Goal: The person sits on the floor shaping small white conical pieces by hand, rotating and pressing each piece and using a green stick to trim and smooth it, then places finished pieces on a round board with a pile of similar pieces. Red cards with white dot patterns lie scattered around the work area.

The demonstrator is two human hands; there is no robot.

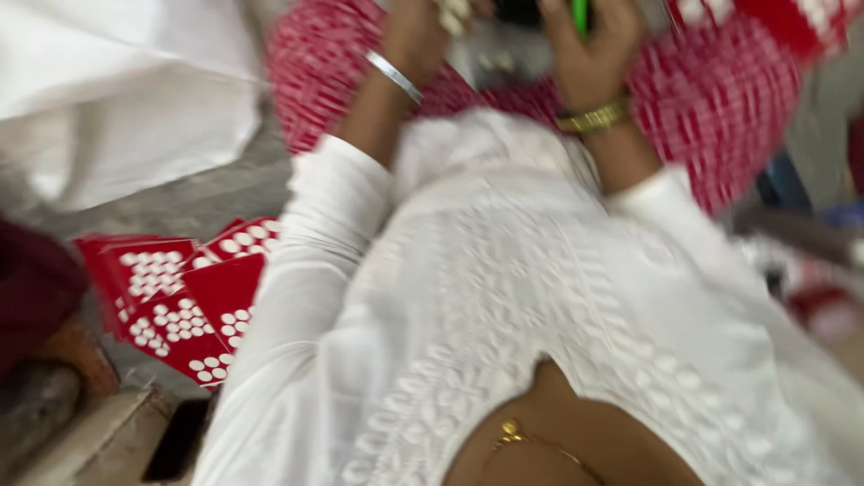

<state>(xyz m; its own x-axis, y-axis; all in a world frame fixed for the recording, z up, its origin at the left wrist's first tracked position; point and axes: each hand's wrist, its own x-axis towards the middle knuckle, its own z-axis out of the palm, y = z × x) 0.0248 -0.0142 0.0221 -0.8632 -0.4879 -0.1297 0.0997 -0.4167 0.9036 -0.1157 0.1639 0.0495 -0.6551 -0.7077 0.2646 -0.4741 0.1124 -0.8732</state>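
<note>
A: Holding what, top of frame?
B: Right hand (589, 54) was curled round a green stick (580, 13); left hand (418, 36) was up beside it, grip unclear. Red checked cloth (711, 99) lay beneath: soft, light, I'd judge; pinch an edge.

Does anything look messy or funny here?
The picture is blurred, so small flaws cannot be judged. The stack of red pieces with white dots on the floor is fanned out unevenly, not squared up. The left hand and right hand are raised over the red-and-white checked cloth, partly cut off by the frame edge.
</note>
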